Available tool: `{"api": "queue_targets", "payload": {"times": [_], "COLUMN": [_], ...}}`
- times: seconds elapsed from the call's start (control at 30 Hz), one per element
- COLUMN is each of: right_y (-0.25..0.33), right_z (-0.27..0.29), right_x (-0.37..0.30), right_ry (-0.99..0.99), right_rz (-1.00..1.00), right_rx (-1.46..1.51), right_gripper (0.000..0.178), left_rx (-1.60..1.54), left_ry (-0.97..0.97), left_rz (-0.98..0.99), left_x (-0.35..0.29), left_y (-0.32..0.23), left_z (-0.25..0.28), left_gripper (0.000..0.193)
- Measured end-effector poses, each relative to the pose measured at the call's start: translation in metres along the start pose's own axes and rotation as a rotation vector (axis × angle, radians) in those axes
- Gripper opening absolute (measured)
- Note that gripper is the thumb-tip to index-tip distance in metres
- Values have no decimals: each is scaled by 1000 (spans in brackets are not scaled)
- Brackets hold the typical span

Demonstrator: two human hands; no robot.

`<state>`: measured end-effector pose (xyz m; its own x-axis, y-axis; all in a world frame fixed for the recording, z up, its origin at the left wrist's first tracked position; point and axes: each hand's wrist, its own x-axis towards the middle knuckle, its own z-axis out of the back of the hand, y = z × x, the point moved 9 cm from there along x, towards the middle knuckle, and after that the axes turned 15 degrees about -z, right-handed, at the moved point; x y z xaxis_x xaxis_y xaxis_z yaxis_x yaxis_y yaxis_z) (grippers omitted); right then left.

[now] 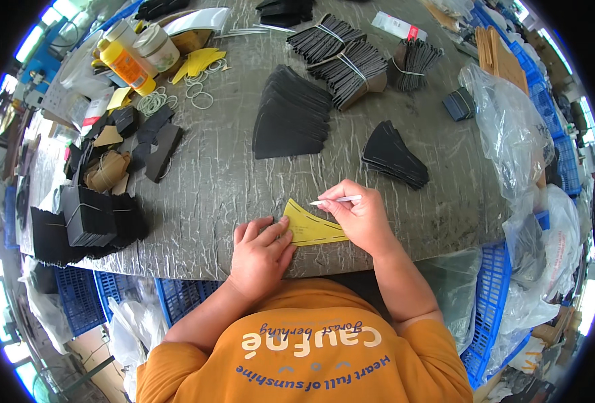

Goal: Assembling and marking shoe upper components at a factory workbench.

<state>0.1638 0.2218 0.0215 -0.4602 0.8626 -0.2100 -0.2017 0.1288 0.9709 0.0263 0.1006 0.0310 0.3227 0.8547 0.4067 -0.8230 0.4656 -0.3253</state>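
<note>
A yellow pattern template (pixel 305 225) with narrow slots lies on the table near its front edge. My left hand (pixel 262 250) rests palm down at the template's left end, fingers spread and fingertips pressing on it. In my right hand (pixel 359 213) a slim white marking pen (pixel 336 200) is pinched, its tip by the template's upper curved edge. The right hand covers the template's right end; whether anything lies under the template is hidden. Beyond the hands are a fanned stack of black cut pieces (pixel 291 117) and a smaller black stack (pixel 395 156) with light marks.
Tied black bundles (pixel 348 64) lie at the back. On the left stand a yellow bottle (pixel 126 66) and a jar (pixel 156 47), near rubber bands (pixel 200 91) and black stacks (pixel 89 218). Clear plastic bags (pixel 512 127) and blue crates (pixel 489 295) line the right side.
</note>
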Motion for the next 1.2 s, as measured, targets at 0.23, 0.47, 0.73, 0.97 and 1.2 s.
{"api": "queue_targets", "payload": {"times": [0.23, 0.47, 0.73, 0.97, 1.2], "right_y": [-2, 29, -4, -9, 4], "right_z": [5, 26, 12, 16, 23], "right_x": [1, -34, -48, -43, -45], "right_ry": [12, -200, -32, -55, -53], "right_rz": [52, 281, 212, 147, 156], "right_rx": [114, -469, -773, -718, -647], "right_gripper": [2, 17, 27, 25, 20], "left_rx": [12, 13, -1, -9, -14], "left_ry": [17, 8, 2, -8, -12], "left_rz": [0, 12, 2, 13, 18], "left_x": [0, -4, -1, -2, -2], "left_y": [-2, 0, -1, -1, -1], "left_z": [-2, -3, -3, -2, -2], "left_gripper": [28, 29, 30, 30, 29]}}
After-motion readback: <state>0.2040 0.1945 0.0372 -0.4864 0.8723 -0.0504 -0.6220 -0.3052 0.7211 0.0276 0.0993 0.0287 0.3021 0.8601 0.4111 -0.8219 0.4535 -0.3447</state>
